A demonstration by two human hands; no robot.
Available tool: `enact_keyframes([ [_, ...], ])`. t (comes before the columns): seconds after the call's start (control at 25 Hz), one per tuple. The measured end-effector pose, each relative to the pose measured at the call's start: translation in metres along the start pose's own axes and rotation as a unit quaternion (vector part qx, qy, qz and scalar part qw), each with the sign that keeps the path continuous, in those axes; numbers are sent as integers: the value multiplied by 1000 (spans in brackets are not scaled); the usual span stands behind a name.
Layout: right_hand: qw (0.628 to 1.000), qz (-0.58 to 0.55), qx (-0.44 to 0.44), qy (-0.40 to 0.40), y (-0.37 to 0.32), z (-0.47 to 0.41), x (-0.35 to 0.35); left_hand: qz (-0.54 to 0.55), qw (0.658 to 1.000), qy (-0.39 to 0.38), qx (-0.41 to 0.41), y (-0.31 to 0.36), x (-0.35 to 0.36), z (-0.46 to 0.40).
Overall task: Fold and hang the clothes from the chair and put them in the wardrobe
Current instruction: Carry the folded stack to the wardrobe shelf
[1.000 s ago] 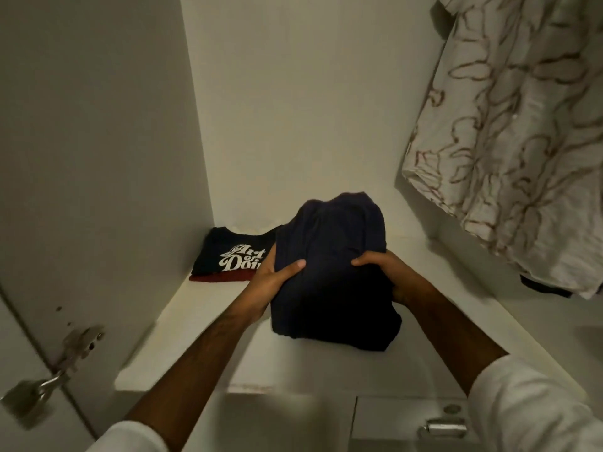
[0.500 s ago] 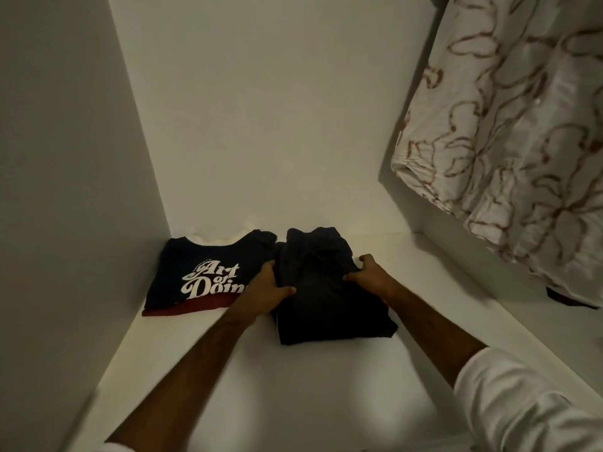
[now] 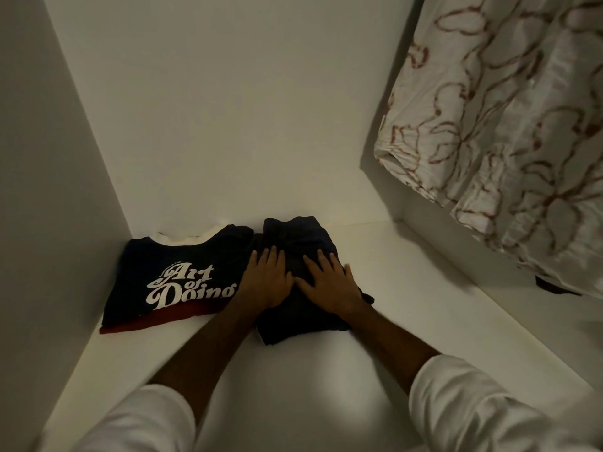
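Observation:
A folded dark navy garment lies on the white wardrobe shelf, near the back wall. My left hand rests flat on its left side with straight fingers. My right hand presses flat on its right side, fingers spread. Beside it on the left lies a folded navy T-shirt with white "Art of Doing" lettering and a red lower band, touching the dark garment's left edge.
A white shirt with a brown floral pattern hangs at the upper right, above the shelf's right side. A dark scrap shows under its hem. The wardrobe's left wall and back wall close in the shelf.
The dark garment went from being held above the shelf to lying on it beside the T-shirt. My hands let go of its sides and now lie flat on top.

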State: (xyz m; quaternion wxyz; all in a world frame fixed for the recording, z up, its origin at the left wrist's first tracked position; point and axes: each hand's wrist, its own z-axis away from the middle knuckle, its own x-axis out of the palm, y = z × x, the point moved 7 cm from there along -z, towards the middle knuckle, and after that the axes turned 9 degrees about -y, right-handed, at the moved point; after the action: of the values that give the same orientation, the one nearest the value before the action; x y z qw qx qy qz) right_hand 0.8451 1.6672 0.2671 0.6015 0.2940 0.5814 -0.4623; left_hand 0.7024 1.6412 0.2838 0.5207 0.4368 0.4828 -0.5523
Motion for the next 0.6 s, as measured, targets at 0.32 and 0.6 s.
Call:
enact_keyframes([
  [0.32, 1000, -20, -1, -17, 13, 44, 3, 56, 998, 21, 21, -7, 2, 0],
  [0.6, 999, -2, 31, 11, 71, 211, 9, 98, 986, 26, 131, 103, -9, 109],
])
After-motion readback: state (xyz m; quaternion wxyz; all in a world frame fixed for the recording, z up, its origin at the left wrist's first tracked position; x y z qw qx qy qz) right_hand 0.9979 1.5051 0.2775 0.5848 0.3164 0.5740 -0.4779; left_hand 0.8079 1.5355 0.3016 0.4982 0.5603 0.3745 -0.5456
